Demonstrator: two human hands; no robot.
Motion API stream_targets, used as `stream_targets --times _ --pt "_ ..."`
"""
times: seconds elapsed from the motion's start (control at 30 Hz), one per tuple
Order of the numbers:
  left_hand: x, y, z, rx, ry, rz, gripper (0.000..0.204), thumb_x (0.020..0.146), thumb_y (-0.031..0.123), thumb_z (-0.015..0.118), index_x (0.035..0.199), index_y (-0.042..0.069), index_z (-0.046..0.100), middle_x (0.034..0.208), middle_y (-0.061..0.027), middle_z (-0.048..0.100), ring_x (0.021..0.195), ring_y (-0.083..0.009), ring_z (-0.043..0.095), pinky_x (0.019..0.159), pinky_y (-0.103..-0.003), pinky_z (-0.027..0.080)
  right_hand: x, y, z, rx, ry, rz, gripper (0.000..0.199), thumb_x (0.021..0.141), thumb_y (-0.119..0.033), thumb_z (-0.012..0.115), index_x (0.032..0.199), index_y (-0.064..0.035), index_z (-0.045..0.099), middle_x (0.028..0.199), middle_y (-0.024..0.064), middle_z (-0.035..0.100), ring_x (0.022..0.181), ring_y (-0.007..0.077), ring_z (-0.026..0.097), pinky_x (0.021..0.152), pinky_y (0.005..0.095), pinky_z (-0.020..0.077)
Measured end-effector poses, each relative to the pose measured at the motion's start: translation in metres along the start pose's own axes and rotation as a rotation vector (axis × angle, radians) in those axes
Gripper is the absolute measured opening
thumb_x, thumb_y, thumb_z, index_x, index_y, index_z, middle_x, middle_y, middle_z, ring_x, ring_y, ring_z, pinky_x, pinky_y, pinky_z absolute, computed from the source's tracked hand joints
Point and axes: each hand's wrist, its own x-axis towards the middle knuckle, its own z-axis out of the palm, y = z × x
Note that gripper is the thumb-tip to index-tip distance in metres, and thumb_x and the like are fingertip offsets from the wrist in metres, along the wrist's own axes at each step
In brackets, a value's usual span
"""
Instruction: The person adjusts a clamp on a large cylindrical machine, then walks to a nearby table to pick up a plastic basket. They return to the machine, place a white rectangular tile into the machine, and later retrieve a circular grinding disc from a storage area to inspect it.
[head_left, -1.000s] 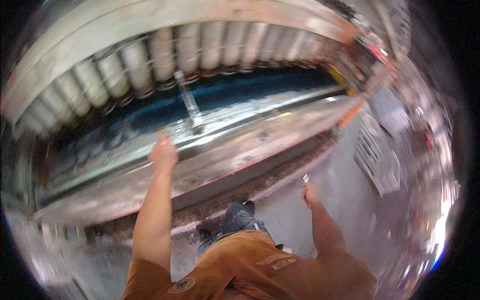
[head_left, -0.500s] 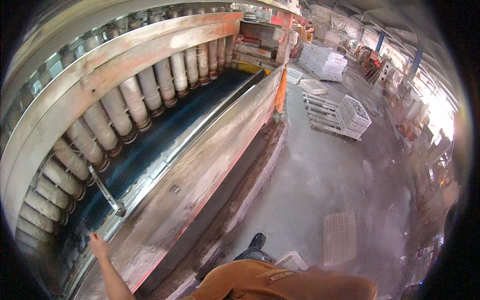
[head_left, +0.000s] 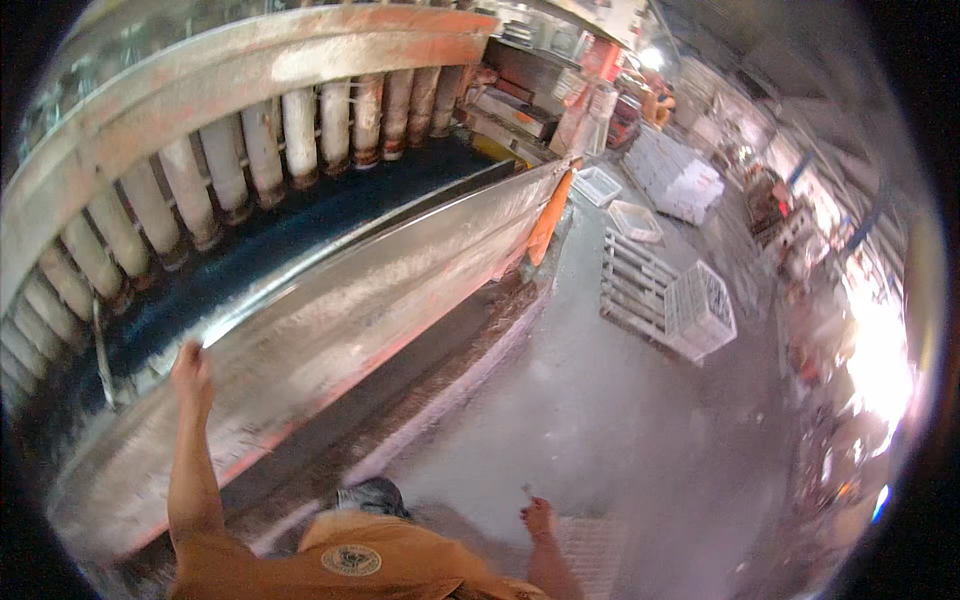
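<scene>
My left hand (head_left: 192, 372) is raised over the top edge of a long metal side panel (head_left: 400, 290). Its fingers are curled closed; whether they grip the edge or anything else is hidden. Behind the panel runs a dark blue belt or trough (head_left: 270, 235), with a row of worn upright cylinders (head_left: 300, 135) standing along it. A metal rod (head_left: 103, 350) leans there, left of my left hand. Low in the view, beside my body, my right hand (head_left: 537, 515) hangs over the floor, fingers closed. A small pale tip (head_left: 527, 490) sticks out of it, too blurred to name.
A wooden pallet (head_left: 635, 285) with a white crate (head_left: 700, 305) stands on the floor to the right. Beyond it are white trays (head_left: 635, 221) and a pale stack (head_left: 675, 175). Orange cloth (head_left: 549, 220) hangs at the panel's far end. A grate-like mat (head_left: 590, 555) lies near my right arm.
My view has turned, and my body has moved forward along the panel. My left hand has travelled up along the panel's edge, past the rod. My right hand has come into view.
</scene>
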Motion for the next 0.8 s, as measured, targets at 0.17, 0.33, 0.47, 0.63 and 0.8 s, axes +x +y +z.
stream_targets --times 0.17,0.33,0.47,0.63,0.8 --pt "0.069 0.121 0.185 0.068 -0.075 0.189 0.016 0.089 0.019 0.055 0.093 0.004 0.059 0.092 -0.0134 0.061 0.090 -0.0310 0.058 0.074 -0.038 0.046 -0.023 -0.187 -0.002 0.132 0.188 -0.218 0.026 0.089 -0.013 0.054 0.110 0.0020 0.050 0.078 0.0118 0.063 0.062 0.0183 0.060 0.054 0.0280 0.0487" --pt "0.129 0.212 0.336 -0.077 -0.127 -0.116 0.020 0.087 0.020 0.056 0.096 0.003 0.059 0.088 -0.0145 0.064 0.084 -0.0311 0.061 0.071 -0.038 0.047 -0.004 -0.114 -0.101 0.232 0.424 0.157 0.012 0.087 -0.010 0.056 0.086 0.0021 0.056 0.067 0.0061 0.054 0.059 0.0141 0.054 0.054 0.0278 0.0465" --pt "0.135 0.271 0.422 -0.235 -0.251 -0.116 0.020 0.088 0.020 0.056 0.097 0.003 0.060 0.087 -0.0159 0.065 0.082 -0.0310 0.062 0.070 -0.037 0.047 0.023 -0.097 -0.145 0.395 0.563 0.385 0.013 0.087 -0.010 0.055 0.081 0.0018 0.055 0.067 0.0044 0.052 0.061 0.0130 0.051 0.054 0.0278 0.0451" --pt "0.156 0.368 0.477 -0.159 -0.195 0.229 0.013 0.086 0.014 0.058 0.094 0.003 0.060 0.086 -0.0157 0.064 0.079 -0.0305 0.063 0.068 -0.036 0.048 0.130 -0.155 -0.189 0.520 0.660 0.436 0.014 0.087 -0.011 0.054 0.080 0.0017 0.055 0.067 0.0040 0.051 0.061 0.0127 0.051 0.054 0.0277 0.0446" --pt "0.198 0.403 0.523 -0.078 -0.160 0.162 0.012 0.086 0.012 0.058 0.092 0.002 0.059 0.089 -0.0160 0.062 0.078 -0.0315 0.062 0.067 -0.038 0.049 0.267 -0.222 -0.232 0.755 0.668 0.193 0.015 0.087 -0.011 0.053 0.080 0.0017 0.054 0.067 0.0036 0.050 0.062 0.0124 0.050 0.054 0.0277 0.0442"
